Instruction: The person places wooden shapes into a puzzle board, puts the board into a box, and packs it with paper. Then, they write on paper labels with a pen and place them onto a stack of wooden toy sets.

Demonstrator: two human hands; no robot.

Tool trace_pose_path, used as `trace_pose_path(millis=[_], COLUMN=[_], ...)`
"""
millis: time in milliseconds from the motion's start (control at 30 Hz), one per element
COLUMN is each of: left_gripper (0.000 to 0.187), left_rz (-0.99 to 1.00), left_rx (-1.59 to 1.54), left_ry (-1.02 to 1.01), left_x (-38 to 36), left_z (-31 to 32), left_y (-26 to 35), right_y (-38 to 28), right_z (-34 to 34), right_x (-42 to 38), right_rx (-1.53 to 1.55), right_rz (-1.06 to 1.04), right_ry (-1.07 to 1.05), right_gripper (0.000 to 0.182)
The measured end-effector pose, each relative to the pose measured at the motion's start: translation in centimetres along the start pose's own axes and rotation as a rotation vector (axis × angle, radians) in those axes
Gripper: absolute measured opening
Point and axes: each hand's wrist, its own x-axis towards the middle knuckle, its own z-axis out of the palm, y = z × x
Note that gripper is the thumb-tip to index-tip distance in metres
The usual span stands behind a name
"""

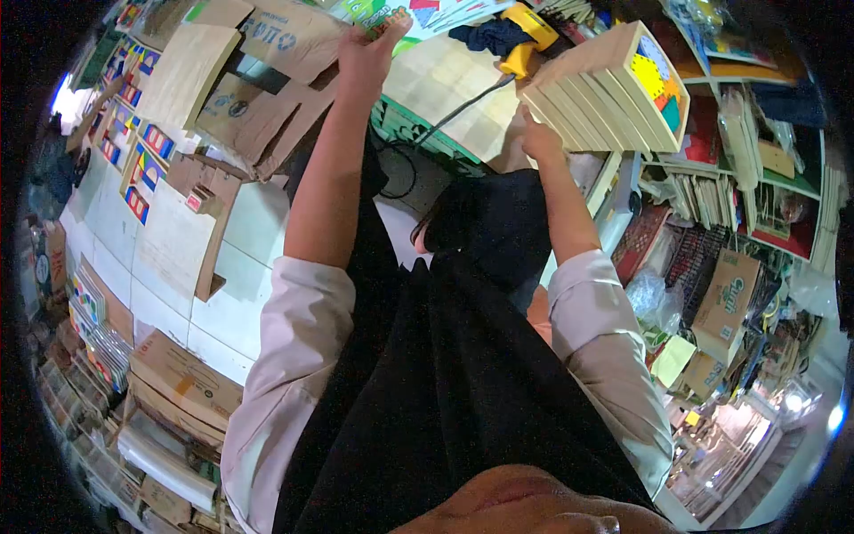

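My left hand (366,60) is at the top of the head view, its fingers closed at the edge of a colourful printed sheet (433,18) with green lettering and drawings. The sheet is partly cut off by the frame. My right hand (539,141) rests against the near left side of a stack of wooden boards (592,98), with its index finger stretched out and apart from the thumb. The end board of the stack carries a bright yellow, orange and green picture (654,80). Beside the stack, a yellow tool (527,40) with a black cable lies on the light worktop (436,76).
Opened cardboard boxes (253,120) stand left of the worktop. Wooden frames with coloured shapes (147,169) lie on the tiled floor (236,303). A closed carton (182,378) sits at lower left. Crowded shelves (783,169) and another carton (725,298) line the right side.
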Motion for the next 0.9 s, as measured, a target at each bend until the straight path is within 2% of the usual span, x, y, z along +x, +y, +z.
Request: trace_pose_path(millis=[100,233,467,667,733,833,900], left_gripper=[0.019,0.024,0.023,0.022,0.022,0.023,0.023], left_rz=[-0.033,-0.08,-0.028,-0.139,-0.117,-0.119,-0.127], left_rx=[0.131,0.071,-0.094,0.032,0.109,0.045,0.055], left_ry=[0.093,0.14,0.075,0.161,0.171,0.167,0.164], left_x=[1.5,1.9,1.6,1.9,1.8,1.2,1.2], left_z=[-0.6,-0.3,-0.1,-0.6,-0.4,0.4,0.3], left_y=[-0.8,-0.8,-0.8,-1.2,-0.8,-0.2,-0.1], right_y=[-0.8,-1.1,-1.7,-1.6,-1.6,-1.6,-1.4], right_z=[-1.0,-1.6,-2.7,-3.2,-3.0,-2.6,-2.2], right_x=[-0.3,-0.9,-1.8,-2.3,-2.3,-2.3,-2.1], right_rx=[0.065,0.145,0.218,0.293,0.322,0.32,0.303], right_rz=[0.011,0.069,0.06,0.163,0.135,0.11,0.085], right_ry=[0.033,0.117,0.192,0.198,0.27,0.319,0.252], right_gripper=[0.076,0.076,0.072,0.066,0.062,0.057,0.055])
